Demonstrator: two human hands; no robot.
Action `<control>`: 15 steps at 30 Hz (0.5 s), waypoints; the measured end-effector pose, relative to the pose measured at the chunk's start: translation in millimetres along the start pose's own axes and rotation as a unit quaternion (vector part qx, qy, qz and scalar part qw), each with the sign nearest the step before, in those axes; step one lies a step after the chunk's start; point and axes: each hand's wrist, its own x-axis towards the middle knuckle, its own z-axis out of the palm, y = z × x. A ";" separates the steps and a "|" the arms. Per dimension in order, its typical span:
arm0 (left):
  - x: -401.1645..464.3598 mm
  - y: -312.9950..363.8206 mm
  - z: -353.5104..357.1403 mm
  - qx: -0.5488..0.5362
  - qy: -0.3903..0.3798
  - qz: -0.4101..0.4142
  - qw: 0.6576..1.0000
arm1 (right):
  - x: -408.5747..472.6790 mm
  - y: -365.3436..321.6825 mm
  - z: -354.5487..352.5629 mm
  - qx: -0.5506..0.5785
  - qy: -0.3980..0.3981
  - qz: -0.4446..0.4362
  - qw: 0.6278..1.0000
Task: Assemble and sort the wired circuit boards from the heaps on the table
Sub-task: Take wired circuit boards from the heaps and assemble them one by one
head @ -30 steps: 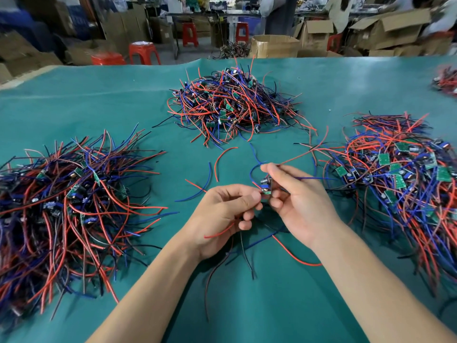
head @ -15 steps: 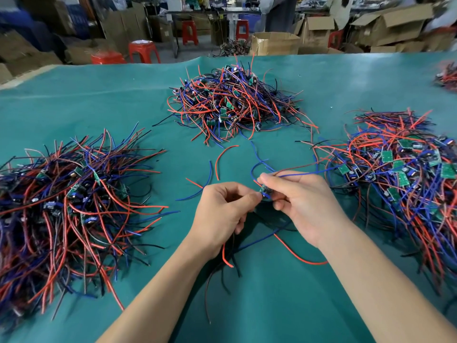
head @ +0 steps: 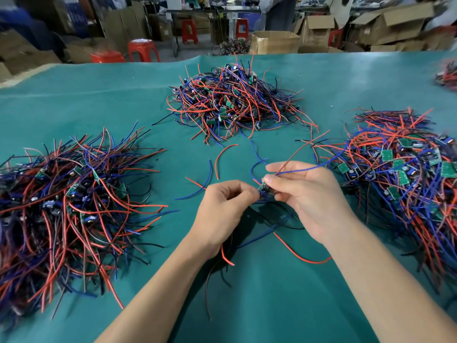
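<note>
Both hands together mid-bench, left hand [head: 223,206] & right hand [head: 309,194] pinching one small circuit board [head: 264,188]: prob. light, stiff, solder joints fragile w/ floppy wires, so hold by board edges.

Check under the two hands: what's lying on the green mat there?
Loose wires lie on the green mat under the left hand and right hand: red, blue and black strands trailing out. Where they join the small circuit board is hidden by fingers.

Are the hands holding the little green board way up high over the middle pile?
No, both the left hand and right hand hold the small board low over the green table, nearer than the middle pile.
</note>
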 end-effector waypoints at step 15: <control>-1.6 1.8 2.9 0.008 0.013 0.024 1.000 | 1.2 -2.3 -0.1 0.046 -0.062 0.001 0.997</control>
